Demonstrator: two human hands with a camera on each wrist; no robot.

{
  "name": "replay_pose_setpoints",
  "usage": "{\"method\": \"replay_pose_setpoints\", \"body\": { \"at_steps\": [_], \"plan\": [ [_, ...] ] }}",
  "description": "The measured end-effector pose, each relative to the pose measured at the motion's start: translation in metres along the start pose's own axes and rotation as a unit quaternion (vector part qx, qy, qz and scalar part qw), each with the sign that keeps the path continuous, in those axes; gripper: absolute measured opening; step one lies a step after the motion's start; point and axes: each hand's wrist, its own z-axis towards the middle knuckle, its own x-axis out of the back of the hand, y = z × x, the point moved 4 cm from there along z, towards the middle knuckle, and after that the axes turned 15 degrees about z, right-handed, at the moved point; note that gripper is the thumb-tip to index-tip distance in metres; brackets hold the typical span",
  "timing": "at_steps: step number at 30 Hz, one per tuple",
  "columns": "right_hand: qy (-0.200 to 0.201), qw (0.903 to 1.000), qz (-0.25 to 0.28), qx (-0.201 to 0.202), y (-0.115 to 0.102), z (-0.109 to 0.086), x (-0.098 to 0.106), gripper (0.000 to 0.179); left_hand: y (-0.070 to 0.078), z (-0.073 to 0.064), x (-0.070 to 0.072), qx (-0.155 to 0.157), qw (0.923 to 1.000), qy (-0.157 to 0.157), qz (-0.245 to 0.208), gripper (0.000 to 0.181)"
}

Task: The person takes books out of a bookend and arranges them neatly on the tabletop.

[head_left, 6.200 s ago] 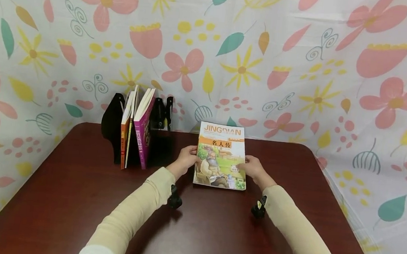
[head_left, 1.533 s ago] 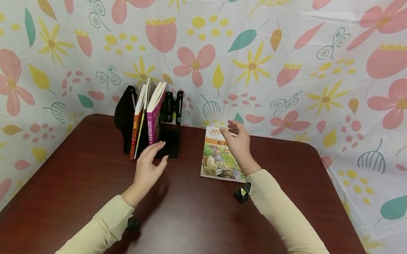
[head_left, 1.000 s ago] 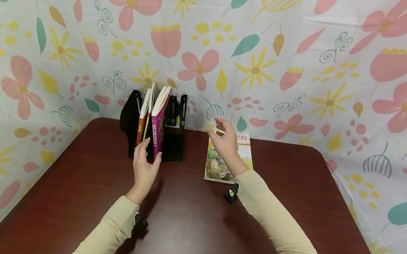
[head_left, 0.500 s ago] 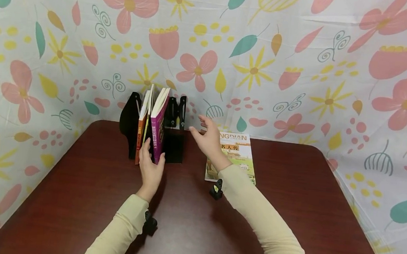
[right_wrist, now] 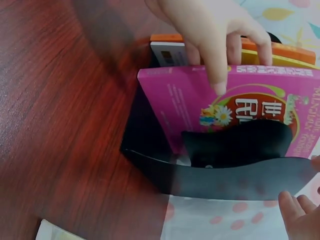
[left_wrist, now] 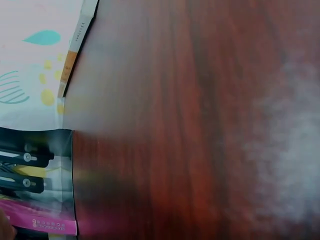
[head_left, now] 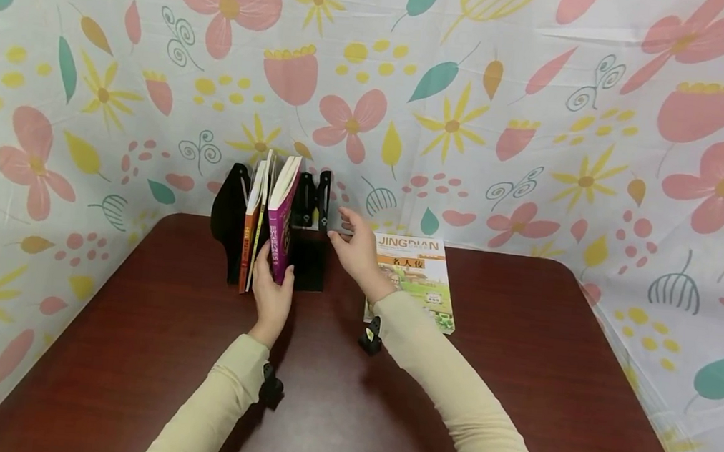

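Left grip [head_left: 272,297] points away from the body, its forearm slanting in from the lower left; the right grip [head_left: 360,251] angles in from the lower right, fingers toward the left, its sleeve [head_left: 433,376] hiding part of the white book [head_left: 425,278] that lies flat on the desk [head_left: 519,354].

From the head, the purple book [head_left: 278,236] shows mainly its spine and page edges as it leans in the black stand [head_left: 309,268], beside the orange book [head_left: 246,248]. The right wrist view adds its front cover and the thumb laid against it. The left wrist view catches only a strip of that spine, at the lower left.

The left grip is narrow, pinching the purple book across its spine. The right grip is loosely spread, holding nothing, near the right end of the stand; I cannot tell whether it touches.
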Motion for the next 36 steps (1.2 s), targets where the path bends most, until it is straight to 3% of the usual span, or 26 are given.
{"method": "replay_pose_setpoints", "body": {
  "at_steps": [6, 15, 36],
  "plan": [
    [-0.014, 0.9997, -0.001, 0.020, -0.002, 0.001, -0.007, 0.047, -0.003, 0.005, -0.005, 0.005, 0.9999, 0.012, 0.010, 0.057],
    [-0.024, 0.9996, -0.017, 0.002, 0.002, 0.005, -0.014, 0.046, -0.006, 0.009, -0.004, 0.009, 0.9979, 0.042, 0.049, 0.047],
    [-0.021, 0.9983, -0.054, 0.004, 0.000, 0.008, -0.014, 0.048, -0.004, 0.008, -0.001, -0.027, 0.9952, 0.063, 0.070, 0.050]
  ]
}}
